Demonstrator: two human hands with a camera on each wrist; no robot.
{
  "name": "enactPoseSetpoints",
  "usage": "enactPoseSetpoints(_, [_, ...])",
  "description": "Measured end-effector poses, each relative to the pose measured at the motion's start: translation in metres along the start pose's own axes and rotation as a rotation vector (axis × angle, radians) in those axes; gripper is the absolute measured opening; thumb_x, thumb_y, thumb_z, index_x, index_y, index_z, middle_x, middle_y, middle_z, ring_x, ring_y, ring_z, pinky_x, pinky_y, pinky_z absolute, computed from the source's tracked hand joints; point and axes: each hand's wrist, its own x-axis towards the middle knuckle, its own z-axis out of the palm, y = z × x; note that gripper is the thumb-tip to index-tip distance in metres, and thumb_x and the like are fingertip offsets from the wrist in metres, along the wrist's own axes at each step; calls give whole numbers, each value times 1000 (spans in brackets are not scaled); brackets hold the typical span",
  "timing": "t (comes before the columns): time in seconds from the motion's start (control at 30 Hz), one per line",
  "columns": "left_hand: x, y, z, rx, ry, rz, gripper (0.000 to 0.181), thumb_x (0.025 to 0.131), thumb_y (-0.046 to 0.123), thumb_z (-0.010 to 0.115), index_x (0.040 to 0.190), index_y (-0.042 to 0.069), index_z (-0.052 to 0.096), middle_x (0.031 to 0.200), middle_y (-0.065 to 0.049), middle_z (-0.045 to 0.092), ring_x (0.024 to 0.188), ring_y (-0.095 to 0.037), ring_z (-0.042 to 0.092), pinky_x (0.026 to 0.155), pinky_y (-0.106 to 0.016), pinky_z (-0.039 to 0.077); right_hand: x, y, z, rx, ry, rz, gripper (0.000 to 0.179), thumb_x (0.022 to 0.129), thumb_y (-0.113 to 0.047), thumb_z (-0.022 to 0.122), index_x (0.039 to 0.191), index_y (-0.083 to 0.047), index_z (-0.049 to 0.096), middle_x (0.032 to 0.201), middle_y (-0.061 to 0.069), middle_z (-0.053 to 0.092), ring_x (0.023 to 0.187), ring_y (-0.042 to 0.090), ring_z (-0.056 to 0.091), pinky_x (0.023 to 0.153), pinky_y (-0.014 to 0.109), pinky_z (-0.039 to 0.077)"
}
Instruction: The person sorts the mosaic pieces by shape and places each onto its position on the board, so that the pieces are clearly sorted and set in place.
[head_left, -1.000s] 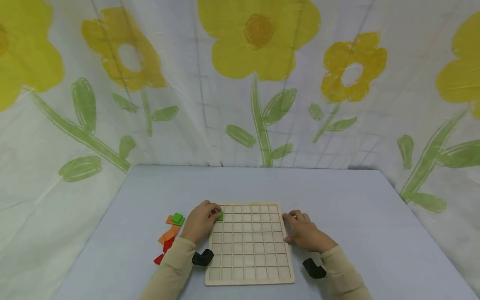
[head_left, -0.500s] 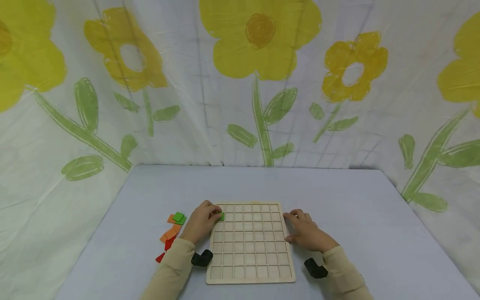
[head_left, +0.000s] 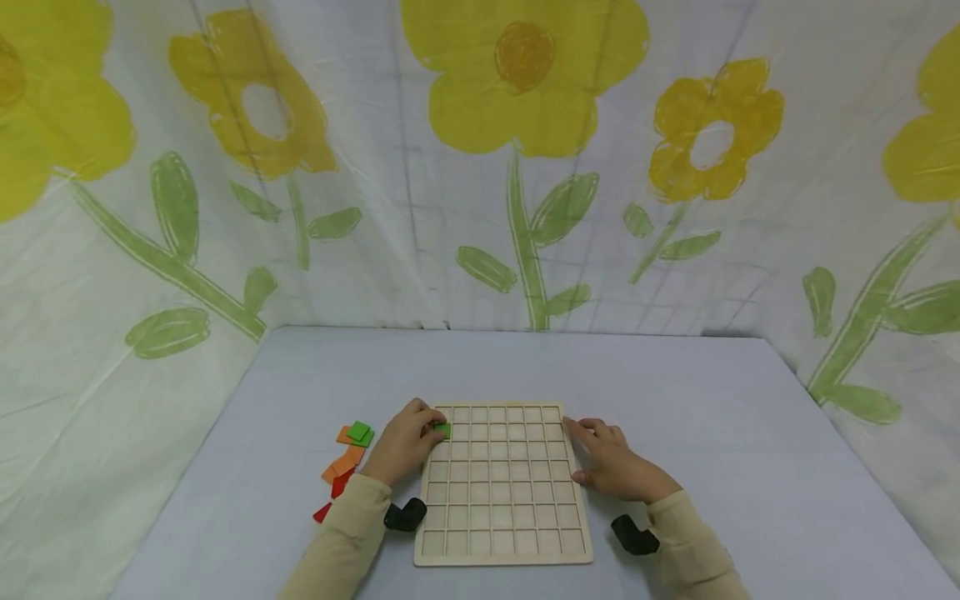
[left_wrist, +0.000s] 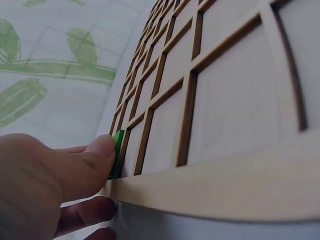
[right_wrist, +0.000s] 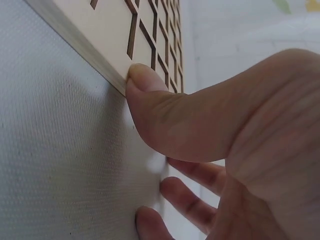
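A pale wooden grid board (head_left: 502, 560) with rows of square recesses lies on the table. At its far left corner my left hand (head_left: 405, 442) pinches a green square tile (head_left: 445, 431). In the left wrist view the green tile (left_wrist: 118, 150) stands slightly tilted at the board's edge recess, under the thumb tip; the forefinger is mostly hidden behind the thumb. My right hand (head_left: 618, 462) rests along the board's right edge. Its thumb (right_wrist: 147, 80) touches the board's rim in the right wrist view, and the other fingers are spread by the table surface.
Left of the board lie loose tiles: green tiles (head_left: 360, 432), orange tiles (head_left: 347, 461) and red tiles (head_left: 341, 483), partly overlapping. A black wrist-camera piece (head_left: 405, 515) sits by each wrist. A flower-printed curtain (head_left: 420, 167) hangs behind the white table (head_left: 675, 375).
The head view has shifted slightly. My left hand keeps its pinch on the green tile at the same corner, and my right hand stays at the board's right edge.
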Motion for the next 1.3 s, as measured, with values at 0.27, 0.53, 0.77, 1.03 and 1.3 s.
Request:
enactPoseSetpoints(0.27, [-11, 6, -16, 31, 37, -28, 17, 88, 13, 70, 104, 8, 69, 90, -1, 55, 72, -10, 48, 63, -26, 45, 2, 1, 0, 26, -4, 9, 70, 85, -16, 72, 146, -14, 38, 142, 15, 36, 120, 36, 36, 92, 55, 40])
enactPoseSetpoints(0.53, [-29, -10, -43, 115, 116, 13, 21, 82, 7, 75, 102, 7, 69, 92, -6, 59, 74, -12, 51, 65, -27, 47, 1, 3, 1, 40, 5, 5, 71, 84, -17, 73, 146, -15, 39, 143, 16, 35, 121, 38, 35, 93, 57, 39])
enactPoseSetpoints(0.77, [-39, -32, -61, 183, 193, -42, 25, 78, 8, 78, 102, 6, 69, 93, -9, 62, 79, -21, 58, 70, -36, 50, 1, 6, 0, 90, -3, 1, 72, 83, -19, 74, 146, -17, 39, 144, 16, 33, 122, 37, 34, 93, 57, 39])
enactPoseSetpoints(1.03, [-47, -44, -72, 246, 216, -96, 28, 75, 7, 79, 99, -2, 69, 88, -16, 62, 73, -28, 60, 64, -42, 51, 3, 10, -1, 140, -16, 5, 74, 81, -24, 76, 146, -20, 40, 145, 16, 32, 124, 38, 34, 94, 59, 38])
enactPoseSetpoints(1.3, [-50, -51, -70, 259, 166, -116, 24, 78, 6, 75, 99, -3, 69, 89, -15, 61, 71, -23, 58, 63, -39, 51, 6, 20, -1, 208, -40, 24, 76, 78, -34, 78, 145, -25, 41, 146, 11, 30, 131, 36, 29, 95, 62, 37])
